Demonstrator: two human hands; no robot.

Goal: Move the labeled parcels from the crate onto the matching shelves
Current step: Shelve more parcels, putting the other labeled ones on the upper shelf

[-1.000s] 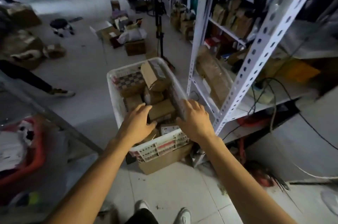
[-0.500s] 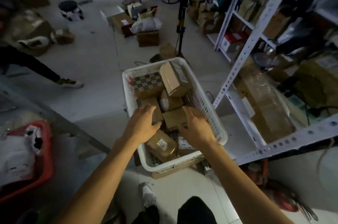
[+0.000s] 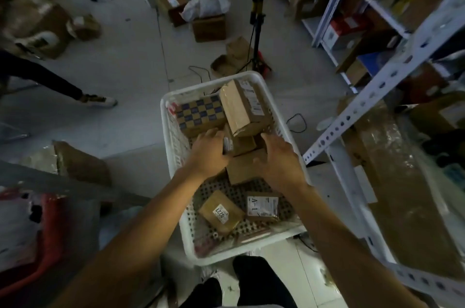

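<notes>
A white plastic crate [image 3: 166,118] stands on the floor in front of me, holding several brown parcels. At its far end lie a checkered box [image 3: 198,113] and a large brown box [image 3: 245,108] tipped on end. My left hand [image 3: 207,154] and my right hand [image 3: 279,159] close in from both sides on a small brown parcel [image 3: 240,145] in the middle. Below it sits a flat brown box [image 3: 241,171], partly under my right hand. Nearer me lie a parcel labelled 0227 [image 3: 221,212] and one labelled A-1 [image 3: 261,207]. The white metal shelves [image 3: 377,91] rise on the right.
A long wrapped brown package [image 3: 395,181] fills the lowest shelf. A tripod [image 3: 256,18] and floor boxes [image 3: 208,27] stand beyond the crate. Another person's leg and shoe [image 3: 98,100] are at the left, with a red bin [image 3: 50,232] at lower left.
Both hands have reached further into the crate, from the near parcels to the small box in the middle. The 0227 and A-1 parcels now show. The view has tilted downward.
</notes>
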